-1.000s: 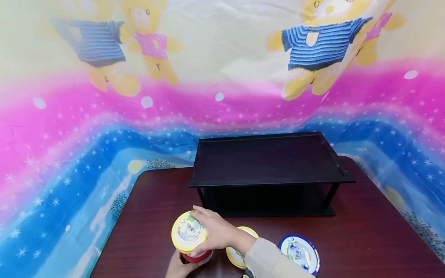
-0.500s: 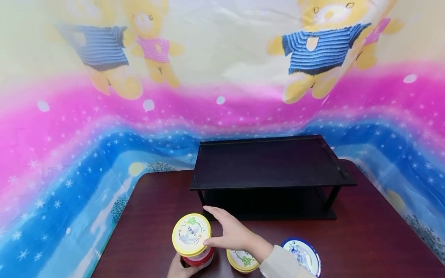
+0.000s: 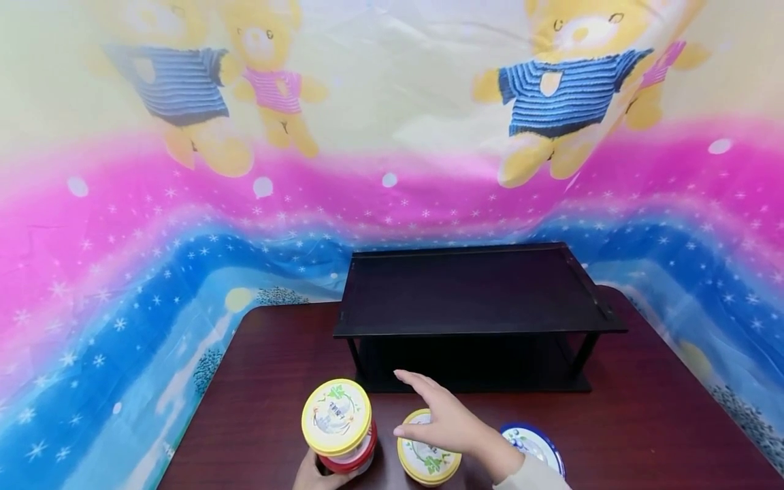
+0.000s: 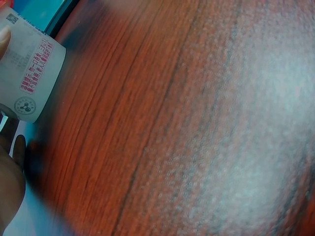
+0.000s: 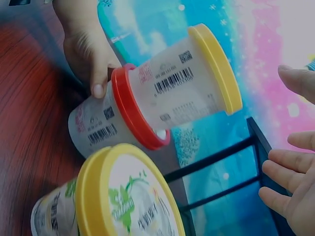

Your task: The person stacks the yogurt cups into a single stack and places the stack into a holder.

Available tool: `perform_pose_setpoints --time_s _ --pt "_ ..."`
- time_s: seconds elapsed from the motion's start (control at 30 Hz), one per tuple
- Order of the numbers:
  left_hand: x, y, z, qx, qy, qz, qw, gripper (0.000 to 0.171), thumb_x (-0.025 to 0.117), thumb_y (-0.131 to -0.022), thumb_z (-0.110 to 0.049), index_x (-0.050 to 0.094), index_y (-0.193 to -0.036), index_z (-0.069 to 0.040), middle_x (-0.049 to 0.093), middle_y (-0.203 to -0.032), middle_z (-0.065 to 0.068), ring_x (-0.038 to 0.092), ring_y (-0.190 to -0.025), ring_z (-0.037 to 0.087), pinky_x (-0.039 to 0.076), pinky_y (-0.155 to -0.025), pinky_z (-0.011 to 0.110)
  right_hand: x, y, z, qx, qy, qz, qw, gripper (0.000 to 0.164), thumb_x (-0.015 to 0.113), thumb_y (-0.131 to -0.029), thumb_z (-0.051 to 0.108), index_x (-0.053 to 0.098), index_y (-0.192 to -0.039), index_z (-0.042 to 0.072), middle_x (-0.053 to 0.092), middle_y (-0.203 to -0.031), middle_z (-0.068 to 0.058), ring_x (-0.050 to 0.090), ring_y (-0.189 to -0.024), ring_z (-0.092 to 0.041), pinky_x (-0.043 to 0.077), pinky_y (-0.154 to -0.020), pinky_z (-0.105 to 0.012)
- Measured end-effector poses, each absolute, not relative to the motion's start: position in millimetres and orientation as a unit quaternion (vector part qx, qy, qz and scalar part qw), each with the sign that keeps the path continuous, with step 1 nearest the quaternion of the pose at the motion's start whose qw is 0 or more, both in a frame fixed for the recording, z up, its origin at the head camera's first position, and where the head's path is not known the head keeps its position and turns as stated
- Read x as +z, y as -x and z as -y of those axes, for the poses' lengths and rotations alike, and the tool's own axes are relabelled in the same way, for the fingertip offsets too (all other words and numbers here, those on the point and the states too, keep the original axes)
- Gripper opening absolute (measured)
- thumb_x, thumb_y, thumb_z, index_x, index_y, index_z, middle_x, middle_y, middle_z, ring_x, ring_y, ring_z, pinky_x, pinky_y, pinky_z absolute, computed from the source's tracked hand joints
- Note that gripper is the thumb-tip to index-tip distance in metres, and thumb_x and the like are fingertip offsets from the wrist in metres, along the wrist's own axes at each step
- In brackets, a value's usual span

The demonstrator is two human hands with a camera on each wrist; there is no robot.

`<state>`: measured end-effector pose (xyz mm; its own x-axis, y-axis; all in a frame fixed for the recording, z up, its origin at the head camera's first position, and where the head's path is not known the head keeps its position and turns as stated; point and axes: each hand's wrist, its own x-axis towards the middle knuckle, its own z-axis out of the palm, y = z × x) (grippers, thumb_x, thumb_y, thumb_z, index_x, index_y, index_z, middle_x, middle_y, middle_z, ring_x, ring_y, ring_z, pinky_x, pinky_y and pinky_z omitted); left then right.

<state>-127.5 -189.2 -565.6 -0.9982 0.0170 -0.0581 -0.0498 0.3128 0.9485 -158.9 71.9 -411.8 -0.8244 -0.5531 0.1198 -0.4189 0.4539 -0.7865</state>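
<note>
Head view, bottom left of centre: stacking seems the step in hand, a round white tub with a yellow lid (image 3: 337,416) sitting atop a red-lidded white tub (image 3: 361,461) that the left hand (image 3: 317,478) grips. The right hand (image 3: 452,423), fingers spread, holds nothing near another yellow-lidded tub (image 3: 429,464); adding that would call for a wide, level grasp.

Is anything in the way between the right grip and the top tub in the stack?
Nothing visible is in the way: only a gap separates the right grip from the upper yellow-lidded tub, stacked on the red-lidded tub. The other yellow-lidded tub stands lower, off that path.
</note>
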Motion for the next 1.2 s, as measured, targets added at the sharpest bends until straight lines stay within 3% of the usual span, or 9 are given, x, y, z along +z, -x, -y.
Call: perform_pose_setpoints --time_s 0.6,0.73,1.0,1.1,1.2 --pt "-565 130 191 0.610 0.002 -0.792 0.042 0.070 0.078 -0.060 -0.014 0.039 -0.116 0.002 0.052 -0.106 0.014 0.050 -0.092 0.011 0.038 -0.079 0.020 -427 136 -135 -0.471 0.210 -0.856 0.035 0.064 0.064 -0.076 0.035 0.034 -0.129 0.018 0.042 -0.127 -0.004 0.033 -0.118 -0.026 0.032 -0.087 -0.049" --pt "-565 128 191 0.624 0.005 -0.779 0.061 0.068 0.077 -0.062 -0.014 0.038 -0.115 0.004 0.052 -0.105 0.015 0.051 -0.090 0.011 0.039 -0.077 0.021 -432 131 -153 -0.468 0.177 -0.864 0.054 0.063 0.061 -0.078 0.036 0.034 -0.130 0.015 0.042 -0.127 -0.007 0.034 -0.116 -0.029 0.035 -0.086 -0.046" --pt "-563 128 190 0.635 0.004 -0.770 0.062 0.068 0.076 -0.063 -0.013 0.038 -0.115 0.005 0.052 -0.105 0.016 0.051 -0.091 0.014 0.040 -0.077 0.021 -445 126 -179 -0.447 0.126 -0.880 0.095 0.070 0.062 -0.076 0.039 0.033 -0.130 0.006 0.037 -0.127 -0.020 0.031 -0.115 -0.041 0.030 -0.083 -0.057" --pt "-562 127 190 0.641 -0.003 -0.765 0.063 0.067 0.076 -0.063 -0.012 0.037 -0.114 0.006 0.052 -0.104 0.016 0.052 -0.090 0.012 0.040 -0.076 0.021 -454 121 -187 -0.414 0.135 -0.898 0.061 0.068 0.064 -0.074 0.038 0.037 -0.127 0.004 0.041 -0.125 -0.018 0.035 -0.112 -0.040 0.035 -0.081 -0.053" --pt "-562 128 190 0.649 -0.011 -0.758 0.062 0.066 0.076 -0.063 -0.009 0.037 -0.113 0.008 0.052 -0.104 0.017 0.052 -0.089 0.010 0.041 -0.075 0.021 -465 115 -193 -0.373 0.142 -0.917 -0.015 0.064 0.069 -0.070 0.034 0.044 -0.123 0.007 0.048 -0.118 -0.012 0.042 -0.108 -0.024 0.041 -0.077 -0.040"
